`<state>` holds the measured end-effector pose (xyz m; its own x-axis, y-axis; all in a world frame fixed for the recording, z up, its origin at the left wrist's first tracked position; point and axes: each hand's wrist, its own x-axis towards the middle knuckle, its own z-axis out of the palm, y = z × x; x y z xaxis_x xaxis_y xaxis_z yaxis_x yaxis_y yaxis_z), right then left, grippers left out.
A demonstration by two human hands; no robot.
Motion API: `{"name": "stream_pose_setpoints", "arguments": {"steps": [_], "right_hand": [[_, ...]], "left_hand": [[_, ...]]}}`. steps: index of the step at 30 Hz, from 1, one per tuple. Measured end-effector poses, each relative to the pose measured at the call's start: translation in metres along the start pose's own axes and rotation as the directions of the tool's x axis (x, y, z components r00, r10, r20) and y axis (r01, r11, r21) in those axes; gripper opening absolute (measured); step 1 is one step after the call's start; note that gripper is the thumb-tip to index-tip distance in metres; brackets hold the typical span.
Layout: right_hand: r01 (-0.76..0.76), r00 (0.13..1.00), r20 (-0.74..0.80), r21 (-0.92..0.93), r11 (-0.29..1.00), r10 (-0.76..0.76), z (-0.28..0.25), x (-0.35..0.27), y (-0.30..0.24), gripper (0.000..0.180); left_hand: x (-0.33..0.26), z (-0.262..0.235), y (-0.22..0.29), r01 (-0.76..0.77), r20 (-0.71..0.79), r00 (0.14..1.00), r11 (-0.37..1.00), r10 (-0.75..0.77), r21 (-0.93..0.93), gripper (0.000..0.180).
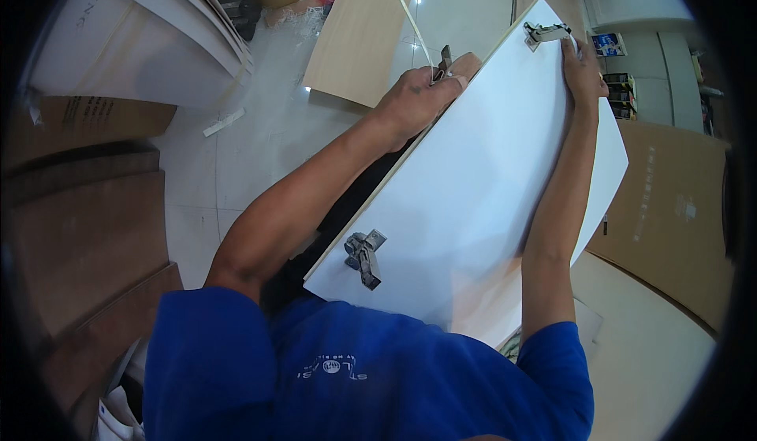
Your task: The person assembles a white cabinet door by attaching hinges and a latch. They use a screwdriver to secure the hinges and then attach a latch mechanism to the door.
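Observation:
A white cabinet door panel (481, 173) leans tilted in front of me, its edge toward my left. A metal hinge (364, 256) is fixed near its lower edge, and a second metal hinge (546, 33) sits at the far top corner. My left hand (418, 98) is closed over the panel's left edge, holding a small metal tool (443, 61) against it. My right hand (582, 66) rests on the panel's top corner, fingers touching the far hinge. My blue shirt fills the bottom of the view.
A light wooden board (359, 35) lies on the pale tiled floor (260, 141) ahead. White panels (150, 31) lean at the upper left, brown boards (87, 236) stack at the left. Cardboard (670, 204) lies at the right, a white cabinet (646, 0) behind.

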<state>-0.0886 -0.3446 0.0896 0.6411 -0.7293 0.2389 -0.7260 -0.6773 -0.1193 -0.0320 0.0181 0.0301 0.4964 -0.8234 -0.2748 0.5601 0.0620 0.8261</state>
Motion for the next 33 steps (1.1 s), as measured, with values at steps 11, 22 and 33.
{"name": "stream_pose_setpoints", "arguments": {"steps": [11, 22, 33], "right_hand": [[-0.023, 0.996, 0.083, 0.050, 0.999, 0.019, 0.011, 0.021, 0.025, 0.072], [-0.036, 0.997, 0.073, -0.010, 0.999, 0.036, 0.012, 0.024, 0.021, 0.073], [-0.006, 0.992, 0.128, 0.098, 0.995, -0.006, 0.028, 0.047, 0.052, 0.073]], "left_hand": [[-0.066, -0.017, -0.012, 0.003, 0.016, 1.000, 0.996, -0.005, 0.094, 0.036], [-0.125, -0.026, -0.022, 0.062, -0.075, 0.995, 0.997, -0.058, 0.042, 0.047], [-0.196, -0.044, -0.033, 0.159, -0.130, 0.982, 0.967, -0.135, 0.197, 0.062]]}}
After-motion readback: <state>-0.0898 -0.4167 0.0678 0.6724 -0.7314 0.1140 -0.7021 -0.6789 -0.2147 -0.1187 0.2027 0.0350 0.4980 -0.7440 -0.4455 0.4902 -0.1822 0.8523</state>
